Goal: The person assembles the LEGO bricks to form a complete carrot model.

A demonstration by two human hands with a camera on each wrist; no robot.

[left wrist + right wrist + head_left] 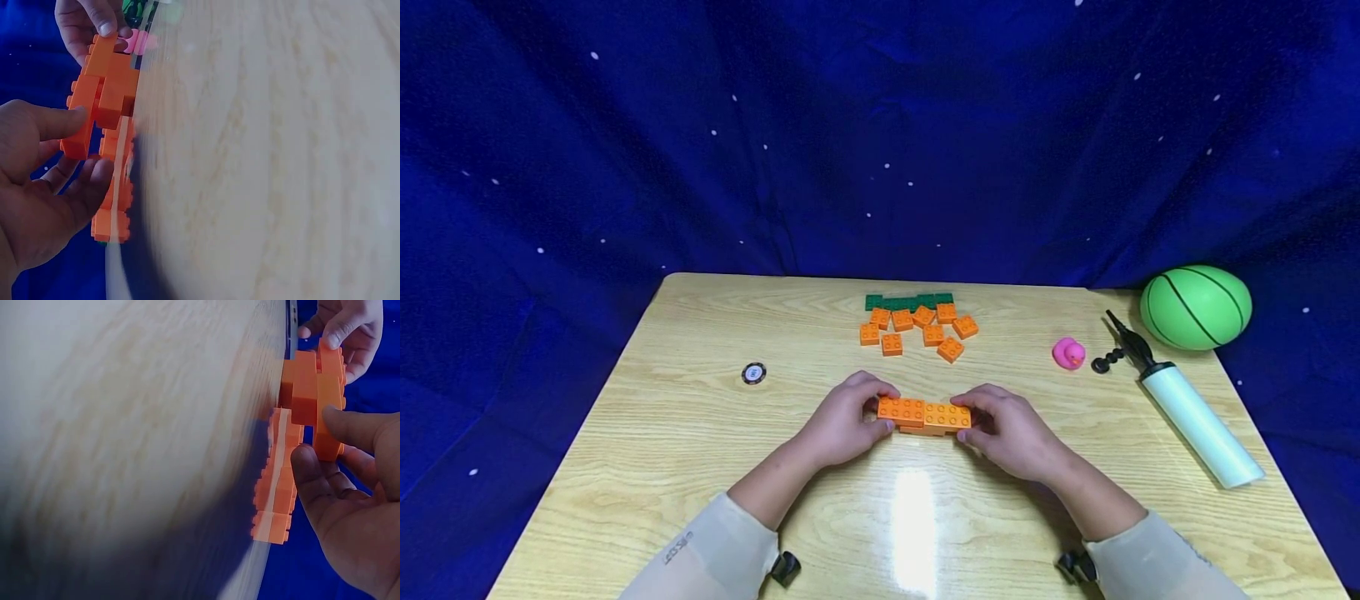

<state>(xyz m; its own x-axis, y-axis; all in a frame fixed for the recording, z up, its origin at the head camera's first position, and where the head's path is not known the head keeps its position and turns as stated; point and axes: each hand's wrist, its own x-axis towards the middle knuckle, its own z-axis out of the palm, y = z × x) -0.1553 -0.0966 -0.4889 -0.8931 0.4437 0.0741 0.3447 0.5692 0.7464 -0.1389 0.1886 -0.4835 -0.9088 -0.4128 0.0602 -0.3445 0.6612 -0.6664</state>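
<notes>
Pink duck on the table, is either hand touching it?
No, the pink duck sits alone near the pump, while both hands hold the joined orange bricks nearer the table's front.

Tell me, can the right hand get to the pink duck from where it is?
Probably yes. The right hand is busy holding the joined orange bricks with the left hand, but bare table lies between it and the pink duck, with nothing in the way.
</notes>
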